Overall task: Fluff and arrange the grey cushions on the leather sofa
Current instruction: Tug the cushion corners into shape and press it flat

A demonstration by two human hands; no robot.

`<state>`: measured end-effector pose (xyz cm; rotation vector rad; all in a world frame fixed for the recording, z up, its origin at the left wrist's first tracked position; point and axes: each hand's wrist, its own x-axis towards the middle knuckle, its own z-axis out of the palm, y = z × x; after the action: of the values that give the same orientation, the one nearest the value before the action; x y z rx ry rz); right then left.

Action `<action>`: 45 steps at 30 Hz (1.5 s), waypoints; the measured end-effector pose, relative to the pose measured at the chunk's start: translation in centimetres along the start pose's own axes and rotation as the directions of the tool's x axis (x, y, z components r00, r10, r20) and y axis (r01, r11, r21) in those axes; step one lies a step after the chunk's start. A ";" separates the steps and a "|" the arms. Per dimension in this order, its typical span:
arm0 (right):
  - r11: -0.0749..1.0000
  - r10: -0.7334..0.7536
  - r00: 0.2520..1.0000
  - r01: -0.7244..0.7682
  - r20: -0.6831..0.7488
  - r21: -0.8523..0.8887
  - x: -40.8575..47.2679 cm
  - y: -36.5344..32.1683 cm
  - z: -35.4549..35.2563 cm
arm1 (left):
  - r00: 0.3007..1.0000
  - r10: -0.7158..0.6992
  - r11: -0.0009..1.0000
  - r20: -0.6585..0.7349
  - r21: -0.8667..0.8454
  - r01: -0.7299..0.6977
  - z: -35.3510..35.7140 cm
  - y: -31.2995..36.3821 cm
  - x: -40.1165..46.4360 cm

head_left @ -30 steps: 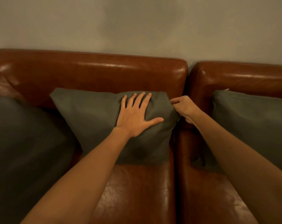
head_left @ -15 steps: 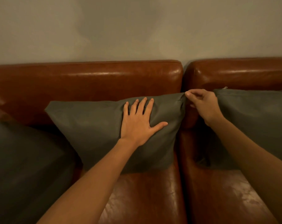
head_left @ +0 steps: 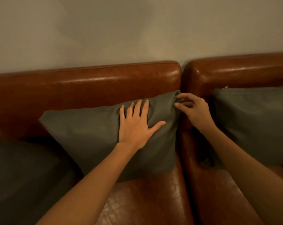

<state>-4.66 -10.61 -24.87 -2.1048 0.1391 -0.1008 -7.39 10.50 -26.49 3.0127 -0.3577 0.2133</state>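
A grey middle cushion (head_left: 92, 137) leans against the backrest of the brown leather sofa (head_left: 92, 85). My left hand (head_left: 136, 125) lies flat on the cushion's upper right part, fingers spread. My right hand (head_left: 192, 109) pinches the cushion's top right corner between thumb and fingers, and the corner stands up in a point. Another grey cushion (head_left: 254, 124) leans on the right sofa section. A darker grey cushion (head_left: 24, 179) lies at the near left.
A plain wall (head_left: 137, 30) rises directly behind the sofa. A seam (head_left: 181, 143) splits the sofa into two sections just right of the middle cushion. Bare leather seat (head_left: 147, 200) shows in front of the cushions.
My right hand has pulled the middle cushion's top right corner up and outward, so the cushion's right side stands taller. My left hand stays pressed on the cushion.
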 end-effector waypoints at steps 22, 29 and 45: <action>0.831 0.146 0.977 -0.208 0.157 0.517 -0.5 0.6 -3.1 | 1.000 -0.011 1.000 0.022 -0.015 0.011 -0.8 0.5 0.0; 0.899 -0.394 0.919 0.380 -0.026 -0.216 -0.1 -0.1 -2.1 | 0.999 -0.016 1.000 0.043 0.001 0.016 -0.7 0.5 0.5; 0.974 0.029 0.902 0.071 -0.432 0.214 -2.6 -0.4 -0.8 | 0.564 -0.826 0.503 0.021 -0.426 0.752 -3.3 -17.2 -4.8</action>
<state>-7.32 -10.70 -24.21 -1.8277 0.3550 -0.5750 -8.30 28.60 -25.34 2.3843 0.9172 0.2847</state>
